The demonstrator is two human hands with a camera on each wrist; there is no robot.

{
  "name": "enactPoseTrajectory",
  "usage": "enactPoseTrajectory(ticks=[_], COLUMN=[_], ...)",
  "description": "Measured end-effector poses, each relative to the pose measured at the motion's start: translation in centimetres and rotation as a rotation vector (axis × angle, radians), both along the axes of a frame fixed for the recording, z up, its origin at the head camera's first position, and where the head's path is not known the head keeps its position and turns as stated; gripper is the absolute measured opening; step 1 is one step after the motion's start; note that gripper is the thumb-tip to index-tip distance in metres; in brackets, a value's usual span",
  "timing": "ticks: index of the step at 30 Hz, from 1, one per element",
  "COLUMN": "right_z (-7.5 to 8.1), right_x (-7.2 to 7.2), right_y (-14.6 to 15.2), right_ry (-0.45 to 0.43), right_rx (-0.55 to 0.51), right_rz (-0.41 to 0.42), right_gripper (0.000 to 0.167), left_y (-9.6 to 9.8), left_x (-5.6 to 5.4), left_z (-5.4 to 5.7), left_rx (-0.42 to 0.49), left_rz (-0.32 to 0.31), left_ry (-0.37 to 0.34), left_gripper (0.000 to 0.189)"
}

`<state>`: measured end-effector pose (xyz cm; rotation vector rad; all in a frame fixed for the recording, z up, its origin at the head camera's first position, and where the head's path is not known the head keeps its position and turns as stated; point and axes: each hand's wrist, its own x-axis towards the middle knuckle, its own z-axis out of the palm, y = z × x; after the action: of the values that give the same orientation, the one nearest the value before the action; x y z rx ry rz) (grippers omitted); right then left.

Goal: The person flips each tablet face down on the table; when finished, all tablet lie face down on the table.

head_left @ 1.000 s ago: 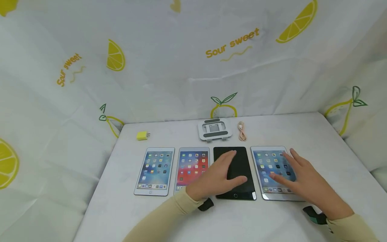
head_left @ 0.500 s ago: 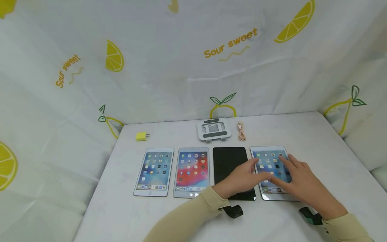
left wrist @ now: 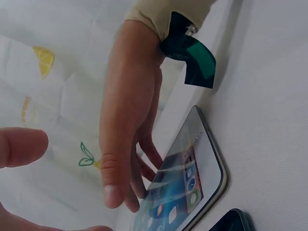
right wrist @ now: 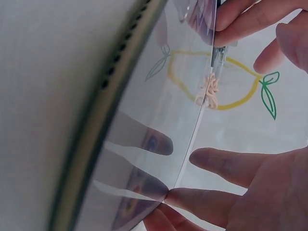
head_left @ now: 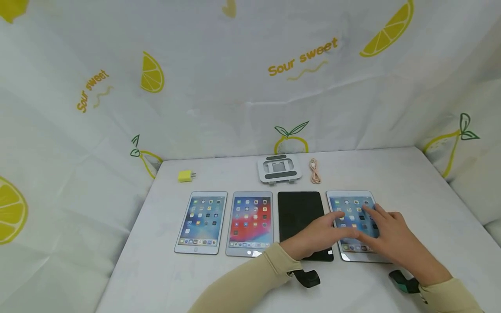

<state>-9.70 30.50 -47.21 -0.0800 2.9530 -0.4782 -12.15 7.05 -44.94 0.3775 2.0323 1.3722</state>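
My left hand reaches across the black tablet, its thumb and forefinger extended over the left side of the rightmost white tablet. My right hand is spread along that tablet's right side, thumb above the screen. The two thumbs overlap in the head view. Up close in the right wrist view, a right fingertip meets the edge of the tablet, whose glass reflects the fingers. Seen from the left wrist, the tablet lies under the right hand, its screen lit with app icons. Neither hand curls round it.
To the left lie a white tablet with a red-blue screen and another with a blue screen. Behind them are a yellow charger plug, a grey-white folding stand and a coiled pink cable. Lemon-printed cloth hangs behind the table.
My left hand has moved right, from over the black tablet to the left side of the rightmost tablet. My right hand has shifted only slightly; the tablets keep their places.
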Motion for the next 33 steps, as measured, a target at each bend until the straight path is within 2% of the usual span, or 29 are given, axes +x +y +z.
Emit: enactPoseTrajectory(ticks=[4, 11, 19, 29, 33], right_z=[0.0, 0.1, 0.0, 0.6, 1.0], right_x=[-0.1, -0.1, -0.2, -0.3, -0.4], right_y=[0.0, -0.2, -0.4, -0.9, -1.4], right_ry=[-0.010, -0.028, -0.031, -0.055, -0.085], right_rx=[-0.020, -0.020, -0.014, -0.067, -0.084], right_rz=[-0.007, -0.016, -0.022, -0.006, -0.013], right_gripper=[0.100, 0.104, 0.104, 0.101, 0.104], left_y=[-0.2, -0.3, -0.1, 0.2, 0.0], left_x=[-0.2, -0.3, -0.1, 0.1, 0.1], left_z=[-0.2, -0.2, -0.1, 0.3, 0.6], left_rx=[0.094, 0.235, 0.306, 0.429, 0.454], left_rz=[0.013, 0.097, 0.229, 0.345, 0.362], left_ry=[-0.047, -0.131, -0.166, -0.195, -0.191], left_gripper=[0.065, 0.063, 0.061, 0.067, 0.066])
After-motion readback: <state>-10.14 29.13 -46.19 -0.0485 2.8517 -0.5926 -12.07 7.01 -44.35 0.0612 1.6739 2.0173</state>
